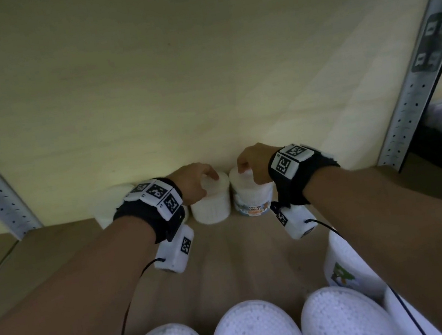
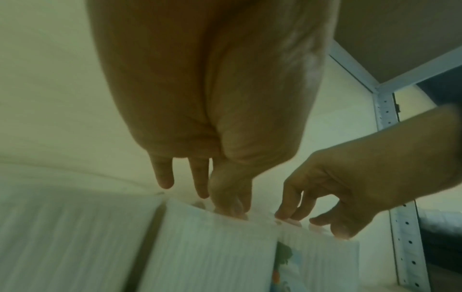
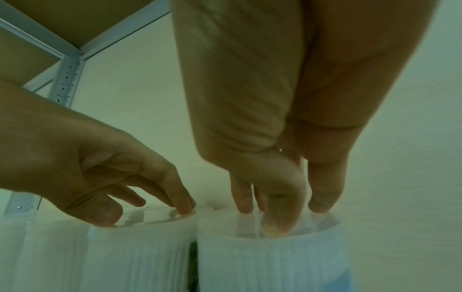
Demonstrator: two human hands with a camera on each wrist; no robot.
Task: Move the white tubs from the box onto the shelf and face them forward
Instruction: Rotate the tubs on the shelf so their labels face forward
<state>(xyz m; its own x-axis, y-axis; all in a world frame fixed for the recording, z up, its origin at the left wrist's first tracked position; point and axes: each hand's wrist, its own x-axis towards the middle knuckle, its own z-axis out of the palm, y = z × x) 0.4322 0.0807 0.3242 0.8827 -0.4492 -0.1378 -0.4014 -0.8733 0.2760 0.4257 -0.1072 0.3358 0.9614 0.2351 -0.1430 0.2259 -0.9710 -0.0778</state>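
Note:
Two white tubs stand side by side at the back of the shelf. My left hand (image 1: 207, 181) grips the left tub (image 1: 211, 207) from above by its lid, thumb and fingertips on the rim. That tub's label is turned away. My right hand (image 1: 246, 173) grips the right tub (image 1: 253, 198) the same way; its "Cotton Buds" label faces me. The left wrist view shows my left hand (image 2: 207, 201) over its tub (image 2: 212, 247). In the right wrist view my right hand (image 3: 280, 215) pinches the lid of its tub (image 3: 270, 262).
A third white tub (image 1: 110, 205) stands left of my left wrist. Several more tubs (image 1: 253, 331) fill the near edge, one (image 1: 343, 263) with its label showing. Grey perforated uprights (image 1: 417, 86) frame the wooden shelf board (image 1: 226, 252); a pale wall closes the back.

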